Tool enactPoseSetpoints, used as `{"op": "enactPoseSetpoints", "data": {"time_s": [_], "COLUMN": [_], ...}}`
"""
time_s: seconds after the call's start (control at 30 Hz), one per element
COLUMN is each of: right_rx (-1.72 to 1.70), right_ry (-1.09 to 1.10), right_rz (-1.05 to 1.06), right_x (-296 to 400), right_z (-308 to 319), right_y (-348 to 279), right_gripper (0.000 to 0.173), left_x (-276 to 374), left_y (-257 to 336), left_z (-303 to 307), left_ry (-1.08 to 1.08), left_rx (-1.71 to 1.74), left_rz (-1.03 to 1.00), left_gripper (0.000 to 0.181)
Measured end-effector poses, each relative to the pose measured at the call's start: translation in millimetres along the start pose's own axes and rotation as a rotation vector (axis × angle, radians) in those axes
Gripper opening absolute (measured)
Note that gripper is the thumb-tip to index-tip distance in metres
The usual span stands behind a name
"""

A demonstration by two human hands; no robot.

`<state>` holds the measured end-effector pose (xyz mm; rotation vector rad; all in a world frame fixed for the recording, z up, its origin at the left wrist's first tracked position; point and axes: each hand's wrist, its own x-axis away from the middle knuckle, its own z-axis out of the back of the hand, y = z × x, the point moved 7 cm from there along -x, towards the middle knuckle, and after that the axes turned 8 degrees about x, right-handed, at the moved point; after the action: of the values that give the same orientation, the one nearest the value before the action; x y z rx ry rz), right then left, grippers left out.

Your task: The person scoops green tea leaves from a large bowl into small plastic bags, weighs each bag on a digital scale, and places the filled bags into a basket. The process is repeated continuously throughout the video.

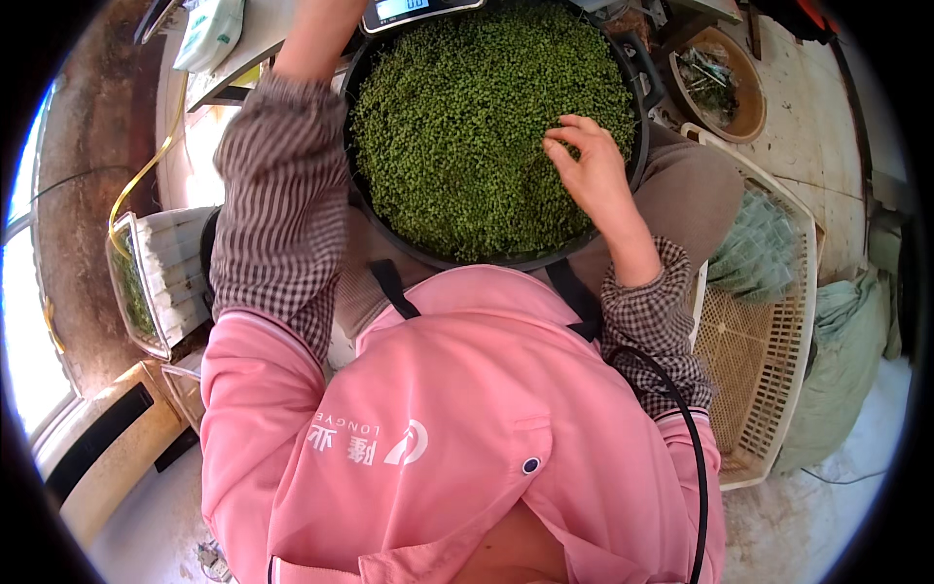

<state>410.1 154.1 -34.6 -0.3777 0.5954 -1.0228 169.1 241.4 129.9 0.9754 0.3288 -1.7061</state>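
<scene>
A round black tub (642,80) on my lap is filled with small green bead-like plant pieces (467,139), some with thin stems among them. At the tub's right side, my right hand (587,164) is over the green heap with its fingers bent and the thumb near the index finger. Whether something small is between the fingertips cannot be made out. My left forearm (317,44) reaches past the top edge, so my left hand is out of view. Close to that arm, a digital scale (423,9) with a lit display stands beyond the tub's far rim.
A white packet (210,33) lies on the table at upper left. On the right are a cream plastic crate (751,379) with translucent pale green pieces (755,248), a brown basin (755,109) of scraps and a green sack (839,365). Another basket (171,274) stands left, near a yellow hose (146,168).
</scene>
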Motion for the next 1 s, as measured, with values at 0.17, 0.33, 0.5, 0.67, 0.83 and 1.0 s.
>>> {"op": "enactPoseSetpoints", "data": {"time_s": [0.17,0.33,0.5,0.67,0.83,1.0], "right_rx": [-0.062,0.226,0.495,0.215,-0.471,-0.926], "right_ry": [-0.21,-0.521,-0.504,-0.302,-0.349,-0.731], "right_rz": [-0.102,0.174,-0.122,-0.182,-0.318,-0.44], "right_x": [15.0,30.6,0.2,-5.5,13.8,33.4], "right_z": [-23.6,-79.1,-58.0,-21.7,-47.4,-73.6], "right_y": [-26.1,-52.6,-17.1,-19.6,3.3,-39.4], "right_gripper": [0.012,0.011,0.015,0.027,0.046,0.046], "left_x": [34.8,58.9,197.1,259.2,260.2,232.2], "left_y": [-84.0,10.5,24.6,100.3,117.6,94.5], "left_z": [-67.0,-10.3,-19.2,-57.3,-80.0,-49.2], "left_ry": [-0.099,-0.126,-0.893,-1.027,-1.041,-0.801], "left_rx": [-0.252,-0.2,0.087,0.158,0.28,0.608], "left_rz": [0.117,-0.08,0.504,0.346,0.218,0.396], "left_gripper": [0.012,0.013,0.015,0.023,0.017,0.018]}}
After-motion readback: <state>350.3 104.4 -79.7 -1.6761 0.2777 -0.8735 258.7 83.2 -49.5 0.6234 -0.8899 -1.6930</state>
